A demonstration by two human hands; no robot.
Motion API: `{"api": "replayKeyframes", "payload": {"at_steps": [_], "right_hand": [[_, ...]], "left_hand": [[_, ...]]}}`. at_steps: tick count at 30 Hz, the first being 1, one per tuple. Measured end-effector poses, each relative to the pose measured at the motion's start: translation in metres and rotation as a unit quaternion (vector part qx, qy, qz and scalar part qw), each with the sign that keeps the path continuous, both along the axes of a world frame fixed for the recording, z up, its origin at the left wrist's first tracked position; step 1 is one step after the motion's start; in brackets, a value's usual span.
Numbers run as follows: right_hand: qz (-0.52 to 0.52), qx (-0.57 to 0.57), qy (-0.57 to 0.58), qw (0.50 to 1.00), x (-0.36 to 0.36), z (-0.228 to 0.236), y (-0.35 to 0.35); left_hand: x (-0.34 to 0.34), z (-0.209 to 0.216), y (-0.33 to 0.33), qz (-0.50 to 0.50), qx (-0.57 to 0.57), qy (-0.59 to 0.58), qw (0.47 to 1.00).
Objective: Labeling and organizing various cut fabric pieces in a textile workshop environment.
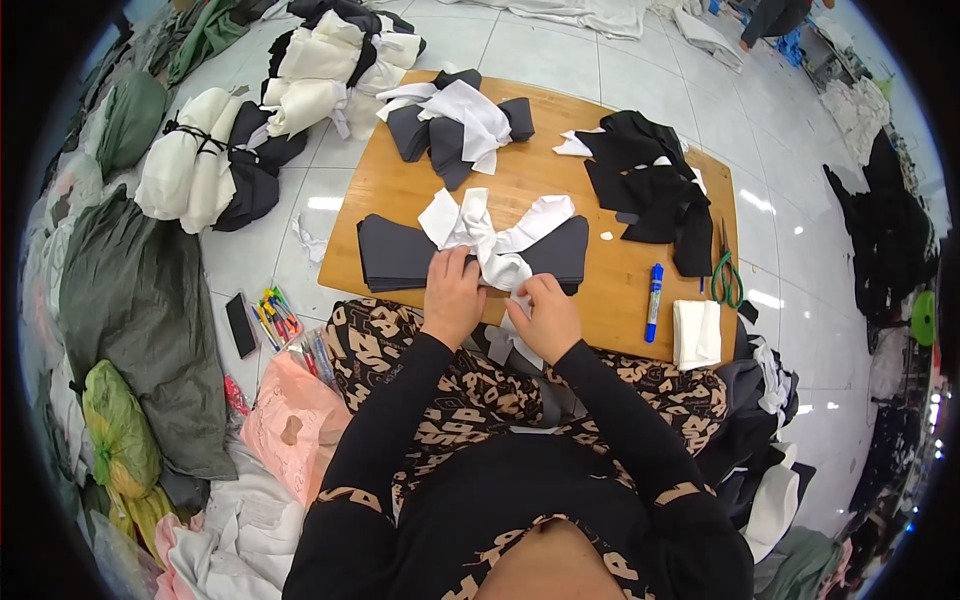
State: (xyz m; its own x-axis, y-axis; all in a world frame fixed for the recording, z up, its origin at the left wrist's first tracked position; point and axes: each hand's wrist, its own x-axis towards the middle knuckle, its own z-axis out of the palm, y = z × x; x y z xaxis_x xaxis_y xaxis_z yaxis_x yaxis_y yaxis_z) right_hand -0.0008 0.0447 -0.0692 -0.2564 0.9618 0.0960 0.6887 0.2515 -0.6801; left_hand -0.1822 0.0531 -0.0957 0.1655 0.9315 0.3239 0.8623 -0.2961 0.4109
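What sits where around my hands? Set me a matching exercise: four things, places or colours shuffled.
1. Dark grey stack
2. Marker
3. Scissors
4. Folded cloth

A. White, at the table's near right corner
B. Green-handled
C. White strip across its middle
D. Blue and white, left of the scissors

Pairs: 1-C, 2-D, 3-B, 4-A
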Motion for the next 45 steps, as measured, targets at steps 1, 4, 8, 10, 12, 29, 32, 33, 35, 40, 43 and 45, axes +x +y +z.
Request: {"api": "replayKeyframes", "payload": {"at_steps": [1, 4, 8, 10, 12, 29, 32, 33, 35, 40, 43, 45], "right_hand": [[-0.008, -0.001, 0.002, 1.0, -0.002, 0.001, 0.002], [-0.043, 0.068, -0.003, 0.997, -0.006, 0.002, -0.002], [-0.046, -0.054, -0.142, 0.987, -0.008, -0.011, -0.036], [-0.031, -0.117, -0.15, 0.981, -0.001, -0.02, -0.054], [0.018, -0.301, -0.127, 0.945, 0.02, -0.032, -0.058], [-0.002, -0.43, 0.151, 0.89, 0.015, -0.048, -0.035], [0.019, -0.301, 0.013, 0.953, -0.022, -0.1, -0.049], [-0.044, -0.34, 0.009, 0.939, -0.03, -0.105, -0.05], [-0.013, -0.333, 0.002, 0.943, -0.028, -0.128, -0.04], [0.109, -0.318, 0.034, 0.941, 0.0, -0.099, -0.044], [0.154, -0.413, 0.064, 0.896, 0.034, -0.001, -0.018], [0.148, -0.432, 0.131, 0.88, 0.037, 0.069, 0.016]], "left_hand": [[0.003, 0.0, 0.001, 0.014, -0.002, -0.061, 0.998], [0.008, 0.009, -0.004, 0.002, -0.012, -0.111, 0.994], [0.002, 0.002, 0.013, -0.077, 0.073, 0.056, 0.993], [0.003, -0.003, 0.015, -0.07, 0.059, 0.02, 0.996], [0.008, 0.001, 0.018, -0.046, 0.023, -0.029, 0.998], [-0.009, 0.015, 0.054, 0.055, -0.178, -0.16, 0.969], [-0.009, 0.004, 0.052, 0.062, -0.149, -0.116, 0.98], [-0.007, 0.006, 0.052, 0.059, -0.098, -0.105, 0.988], [-0.003, -0.006, 0.052, 0.041, -0.059, -0.121, 0.99], [-0.001, -0.023, 0.045, 0.029, 0.067, -0.16, 0.984], [-0.003, -0.016, 0.044, 0.043, -0.011, -0.213, 0.976], [-0.017, -0.02, 0.046, 0.077, -0.057, -0.219, 0.971]]}}
